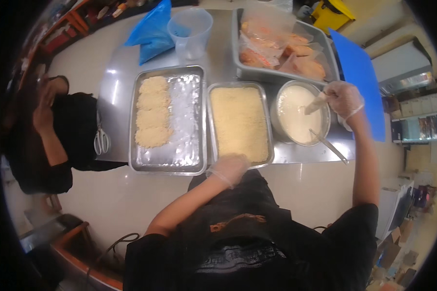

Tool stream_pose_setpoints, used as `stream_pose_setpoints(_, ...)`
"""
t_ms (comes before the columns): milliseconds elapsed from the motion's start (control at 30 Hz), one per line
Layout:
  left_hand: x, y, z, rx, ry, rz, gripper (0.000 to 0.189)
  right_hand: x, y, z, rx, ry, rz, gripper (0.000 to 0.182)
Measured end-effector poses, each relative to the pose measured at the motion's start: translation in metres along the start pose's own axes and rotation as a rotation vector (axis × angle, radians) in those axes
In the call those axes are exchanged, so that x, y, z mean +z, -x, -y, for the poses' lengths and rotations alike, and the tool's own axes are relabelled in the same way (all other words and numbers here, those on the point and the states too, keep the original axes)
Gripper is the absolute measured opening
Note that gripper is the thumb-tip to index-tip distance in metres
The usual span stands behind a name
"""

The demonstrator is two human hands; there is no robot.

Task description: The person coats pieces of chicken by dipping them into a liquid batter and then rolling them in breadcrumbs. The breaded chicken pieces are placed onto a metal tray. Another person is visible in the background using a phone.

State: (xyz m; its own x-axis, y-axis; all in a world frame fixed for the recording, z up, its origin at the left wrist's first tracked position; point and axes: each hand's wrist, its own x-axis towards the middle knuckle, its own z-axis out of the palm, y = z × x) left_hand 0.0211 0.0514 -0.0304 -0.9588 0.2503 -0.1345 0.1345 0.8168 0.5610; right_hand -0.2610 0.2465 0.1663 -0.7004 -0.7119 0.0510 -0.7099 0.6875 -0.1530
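Note:
My right hand (344, 99), in a clear plastic glove, grips a pale batter-coated piece (315, 104) over the metal bowl (327, 122). White batter (295, 109) fills much of that bowl, and a metal utensil (329, 147) leans out over its near right rim. At the near edge of a metal tray of breadcrumbs (240, 120) rests my gloved left hand (233, 168); its fingers are partly hidden against the crumbs. Left of it, a larger metal tray (184, 145) carries several crumbed pieces (153, 112) in a column along its left side.
Behind the bowl, a grey tub (287, 76) holds bagged raw meat pieces (298, 54). A blue board (364, 83) stands at the right. A clear jug (191, 32) and a blue bag (154, 40) sit at the back. Scissors (102, 140) lie near another person (51, 127) at left.

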Motion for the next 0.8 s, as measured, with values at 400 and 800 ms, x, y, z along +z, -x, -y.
stream_pose_setpoints(400, -0.018, 0.004, 0.005, -0.115, -0.014, 0.098, 0.013, 0.000, 0.001, 0.005, -0.004, -0.012, -0.015, 0.006)
stream_pose_setpoints(800, -0.003, -0.002, 0.012, -0.078, -0.107, -0.065, 0.014, -0.008, -0.006, 0.005, -0.002, 0.033, -0.013, 0.010)
